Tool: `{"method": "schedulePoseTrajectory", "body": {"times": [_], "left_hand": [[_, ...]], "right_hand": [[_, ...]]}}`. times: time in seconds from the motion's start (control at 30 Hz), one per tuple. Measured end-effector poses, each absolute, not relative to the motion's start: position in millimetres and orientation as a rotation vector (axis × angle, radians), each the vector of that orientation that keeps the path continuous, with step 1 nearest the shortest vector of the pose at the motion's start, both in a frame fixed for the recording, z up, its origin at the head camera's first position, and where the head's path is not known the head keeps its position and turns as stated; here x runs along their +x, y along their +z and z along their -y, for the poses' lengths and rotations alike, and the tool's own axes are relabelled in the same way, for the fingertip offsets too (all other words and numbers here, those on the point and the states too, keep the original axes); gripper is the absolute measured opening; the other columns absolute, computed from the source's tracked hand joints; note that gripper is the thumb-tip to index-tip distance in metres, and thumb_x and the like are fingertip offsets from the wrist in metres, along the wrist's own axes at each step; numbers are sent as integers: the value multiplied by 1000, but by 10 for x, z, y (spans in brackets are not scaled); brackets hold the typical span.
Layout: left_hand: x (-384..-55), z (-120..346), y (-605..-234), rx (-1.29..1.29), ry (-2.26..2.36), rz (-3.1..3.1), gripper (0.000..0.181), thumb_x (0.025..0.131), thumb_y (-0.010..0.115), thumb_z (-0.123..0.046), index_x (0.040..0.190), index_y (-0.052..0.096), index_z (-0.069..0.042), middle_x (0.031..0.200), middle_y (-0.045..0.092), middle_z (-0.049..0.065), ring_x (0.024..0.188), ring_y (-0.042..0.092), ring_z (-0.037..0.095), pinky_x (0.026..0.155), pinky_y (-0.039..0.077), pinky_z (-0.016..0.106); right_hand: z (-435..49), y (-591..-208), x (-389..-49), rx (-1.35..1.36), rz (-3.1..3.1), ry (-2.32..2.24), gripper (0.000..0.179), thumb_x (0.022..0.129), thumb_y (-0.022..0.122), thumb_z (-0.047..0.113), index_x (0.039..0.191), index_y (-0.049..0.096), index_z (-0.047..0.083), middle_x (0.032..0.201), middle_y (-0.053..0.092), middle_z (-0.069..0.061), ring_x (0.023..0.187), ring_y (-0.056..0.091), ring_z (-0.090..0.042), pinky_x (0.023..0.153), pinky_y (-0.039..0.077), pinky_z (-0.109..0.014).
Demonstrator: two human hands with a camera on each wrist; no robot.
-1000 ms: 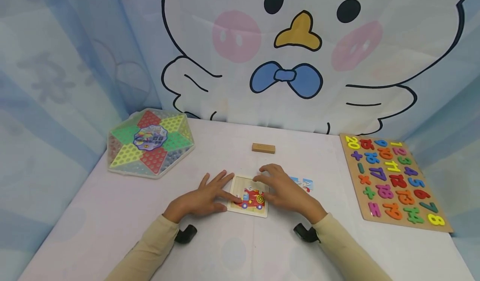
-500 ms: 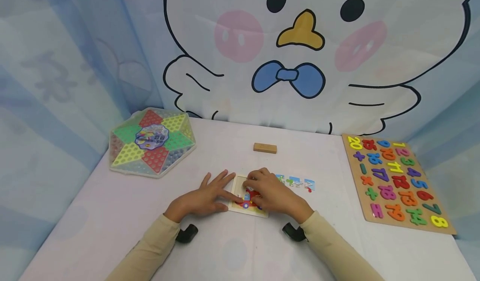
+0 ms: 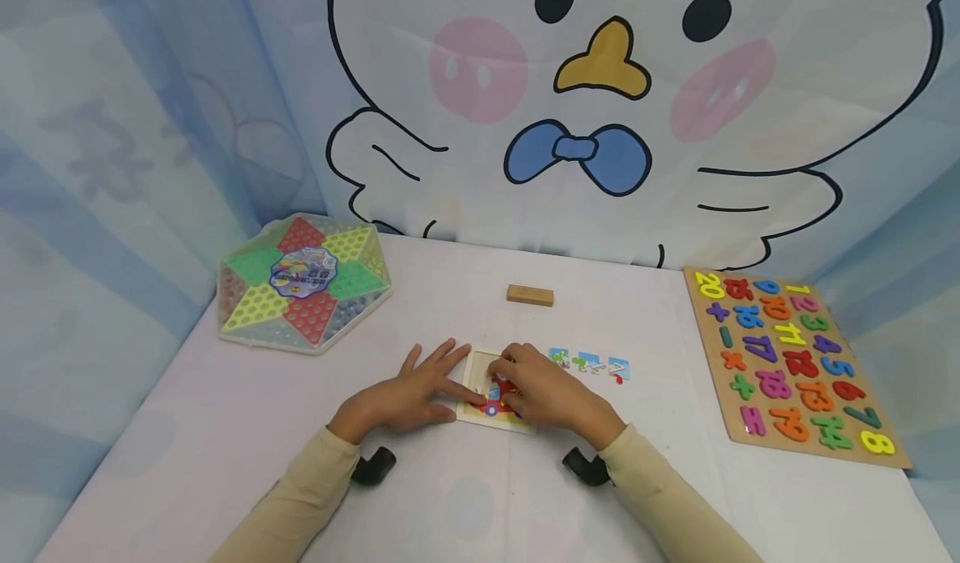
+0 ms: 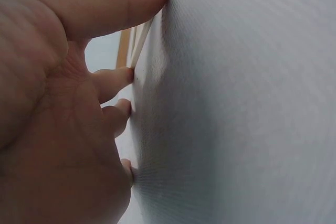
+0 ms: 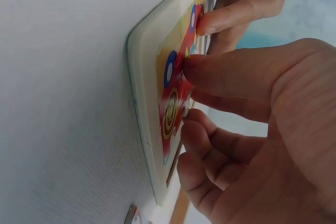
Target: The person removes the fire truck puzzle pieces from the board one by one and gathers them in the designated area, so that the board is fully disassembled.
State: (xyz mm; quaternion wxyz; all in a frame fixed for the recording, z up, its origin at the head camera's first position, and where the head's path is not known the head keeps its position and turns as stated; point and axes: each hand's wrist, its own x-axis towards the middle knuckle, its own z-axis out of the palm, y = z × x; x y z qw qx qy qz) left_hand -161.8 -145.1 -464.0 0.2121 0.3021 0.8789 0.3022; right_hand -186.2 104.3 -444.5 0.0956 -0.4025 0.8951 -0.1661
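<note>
A small wooden picture puzzle [image 3: 489,424] with a red vehicle lies flat on the table. My left hand [image 3: 408,396] is spread at its left side, index fingertip on the picture and thumb by the frame's left edge. In the left wrist view the thumb [image 4: 121,1] reaches to the board's edge. My right hand [image 3: 551,392] bends over the right half, thumb and index finger pinching at a red puzzle piece [image 5: 181,90] within the frame. Its other fingers curl beside the board, and part of the picture is hidden under this hand. Several loose puzzle pieces [image 3: 589,363] lie right of it.
A wooden block [image 3: 530,295] lies behind the puzzle. A hexagonal board game [image 3: 303,284] is at the back left, and a number board [image 3: 795,363] with colourful digits at the right. A printed curtain [image 3: 480,196] hangs along the table's back edge.
My right hand has shifted left over the puzzle, its fingers now down on the picture, uncovering more loose pieces at the right. The left hand stays in place.
</note>
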Motion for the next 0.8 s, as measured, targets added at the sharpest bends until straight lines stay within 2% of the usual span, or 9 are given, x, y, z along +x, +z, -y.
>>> {"method": "schedulePoseTrajectory", "body": {"times": [0.4,0.8], "left_hand": [[-1620,1454,-4651,845,832,-2445,42,95,70,-10,133,71,-30,169,15,16,156,-4,39,116,-10,70],[-1611,1443,-4621,828,822,-2448,41,96,70,-11,133,71,-28,169,14,17,156,-3,39,116,-10,69]], "right_hand": [[-1051,-4473,-1854,-1113,-2615,-592,33,92,69,1,124,65,-1,113,57,-10,90,54,-18,82,52,-34],[-1047,-4524,-1835,-1039,-2620,-676,30,92,67,-1,121,65,1,112,53,-8,88,53,-16,80,51,-32]]}}
